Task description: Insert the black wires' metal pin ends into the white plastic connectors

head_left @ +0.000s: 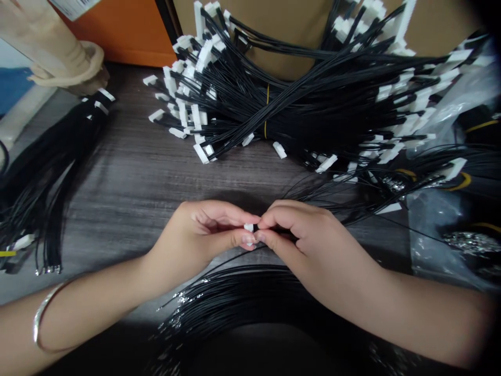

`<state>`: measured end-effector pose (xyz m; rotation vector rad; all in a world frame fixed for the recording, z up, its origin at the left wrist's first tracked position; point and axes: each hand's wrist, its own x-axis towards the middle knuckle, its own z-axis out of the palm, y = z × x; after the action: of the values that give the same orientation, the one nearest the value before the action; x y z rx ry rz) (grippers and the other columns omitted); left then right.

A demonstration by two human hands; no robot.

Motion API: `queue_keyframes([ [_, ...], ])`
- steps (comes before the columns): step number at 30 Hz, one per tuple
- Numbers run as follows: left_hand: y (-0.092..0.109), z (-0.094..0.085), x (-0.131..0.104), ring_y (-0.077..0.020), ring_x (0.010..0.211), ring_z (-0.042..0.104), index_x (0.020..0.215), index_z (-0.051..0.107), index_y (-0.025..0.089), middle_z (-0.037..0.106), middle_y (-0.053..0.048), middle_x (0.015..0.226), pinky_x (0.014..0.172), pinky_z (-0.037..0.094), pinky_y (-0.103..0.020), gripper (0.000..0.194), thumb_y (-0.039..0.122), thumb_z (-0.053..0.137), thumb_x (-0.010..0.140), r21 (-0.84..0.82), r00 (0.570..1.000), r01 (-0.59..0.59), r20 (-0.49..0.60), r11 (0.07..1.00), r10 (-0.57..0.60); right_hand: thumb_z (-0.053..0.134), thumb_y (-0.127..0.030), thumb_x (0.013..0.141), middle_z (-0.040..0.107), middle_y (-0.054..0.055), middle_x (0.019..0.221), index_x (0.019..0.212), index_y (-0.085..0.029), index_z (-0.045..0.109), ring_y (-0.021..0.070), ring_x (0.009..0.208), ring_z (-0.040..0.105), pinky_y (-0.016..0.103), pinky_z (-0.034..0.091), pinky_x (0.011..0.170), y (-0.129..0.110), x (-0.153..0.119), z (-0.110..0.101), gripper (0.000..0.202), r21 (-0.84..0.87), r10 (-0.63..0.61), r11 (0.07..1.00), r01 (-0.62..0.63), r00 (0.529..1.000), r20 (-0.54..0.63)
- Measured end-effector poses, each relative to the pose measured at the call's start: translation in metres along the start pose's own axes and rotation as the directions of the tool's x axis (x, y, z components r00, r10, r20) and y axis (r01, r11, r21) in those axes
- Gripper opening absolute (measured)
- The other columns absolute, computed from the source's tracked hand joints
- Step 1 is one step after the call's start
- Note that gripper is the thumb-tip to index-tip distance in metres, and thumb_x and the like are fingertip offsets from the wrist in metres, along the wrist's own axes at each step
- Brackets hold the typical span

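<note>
Between the fingertips of my left hand point(207, 227) is a small white plastic connector point(249, 227), mostly covered by the fingers. My right hand point(301, 235) pinches a black wire right beside the connector, and the fingertips of both hands meet there. Whether the wire's end sits inside the connector cannot be made out. Below the hands lies a fan of loose black wires point(242, 292) with shiny metal terminals at the left ends. Farther up is a large bundle of black cables point(297, 104) with white connectors on their ends, bound by a yellow tie.
At the left another bunch of black wires point(50, 141) lies near a co-worker's sleeved arm point(58, 42). An orange box point(125, 31) and a brown cardboard box point(285, 26) stand at the back. Clear plastic bags point(434, 219) with wire bundles lie to the right.
</note>
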<state>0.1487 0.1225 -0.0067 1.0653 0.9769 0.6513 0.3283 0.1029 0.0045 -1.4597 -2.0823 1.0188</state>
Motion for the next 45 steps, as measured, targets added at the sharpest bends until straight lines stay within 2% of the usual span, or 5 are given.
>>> queue_keyframes([
  [9, 0.002, -0.004, 0.005, -0.0087, 0.066, 0.07, 0.087, 0.068, 0.015, 0.074, 0.002, 0.07, 0.066, 0.056, -0.014, 0.015, 0.005, 0.065, 0.077, -0.109, 0.998, 0.028, 0.052, 0.994, -0.022, 0.058, -0.015, 0.079, 0.064, -0.006, 0.08, 0.086, -0.027, 0.067, 0.0062, 0.067, 0.057, 0.018, 0.042, 0.06, 0.004, 0.01, -0.028, 0.016, 0.046, 0.006, 0.999, -0.013, 0.987, 0.161],
  [26, 0.002, -0.005, 0.002, -0.0119, 0.067, 0.071, 0.08, 0.061, 0.015, 0.073, 0.001, 0.069, 0.069, 0.057, -0.019, 0.009, 0.008, 0.066, 0.077, -0.091, 0.996, 0.068, 0.063, 0.993, -0.063, 0.054, -0.024, 0.085, 0.058, -0.004, 0.071, 0.072, -0.021, 0.061, 0.0076, 0.063, 0.049, 0.022, 0.037, 0.059, 0.014, 0.02, -0.031, 0.015, -0.182, -0.017, 0.982, 0.047, 0.987, 0.163],
  [33, 0.0, -0.009, 0.008, -0.0113, 0.065, 0.069, 0.098, 0.062, 0.016, 0.071, 0.003, 0.073, 0.074, 0.057, -0.026, 0.02, 0.013, 0.066, 0.078, -0.193, 0.995, 0.085, 0.06, 0.977, -0.075, 0.049, -0.008, 0.08, 0.053, 0.001, 0.101, 0.109, -0.024, 0.052, 0.0113, 0.083, 0.051, 0.023, 0.045, 0.071, -0.008, 0.003, -0.051, 0.033, -0.046, -0.127, 0.991, 0.122, 0.985, -0.113],
  [38, 0.002, -0.01, 0.01, -0.0117, 0.075, 0.068, 0.095, 0.066, 0.014, 0.074, -0.003, 0.082, 0.073, 0.054, -0.018, 0.023, 0.01, 0.07, 0.073, -0.188, 0.993, 0.102, 0.076, 0.977, -0.089, 0.044, -0.001, 0.073, 0.047, 0.004, 0.122, 0.125, -0.023, 0.038, 0.0123, 0.107, 0.049, 0.023, 0.046, 0.089, -0.025, -0.009, -0.04, 0.057, 0.101, -0.304, 0.952, 0.288, 0.925, 0.229],
  [45, 0.001, -0.008, 0.01, -0.0118, 0.074, 0.068, 0.095, 0.07, 0.016, 0.072, 0.0, 0.077, 0.074, 0.056, -0.023, 0.021, 0.011, 0.069, 0.075, -0.27, 0.993, 0.114, 0.032, 0.956, -0.109, 0.052, -0.011, 0.082, 0.06, 0.002, 0.089, 0.089, -0.019, 0.058, 0.0145, 0.081, 0.059, 0.03, 0.051, 0.079, -0.019, -0.012, -0.025, 0.012, -0.263, -0.15, 0.942, 0.211, 0.961, 0.232],
])
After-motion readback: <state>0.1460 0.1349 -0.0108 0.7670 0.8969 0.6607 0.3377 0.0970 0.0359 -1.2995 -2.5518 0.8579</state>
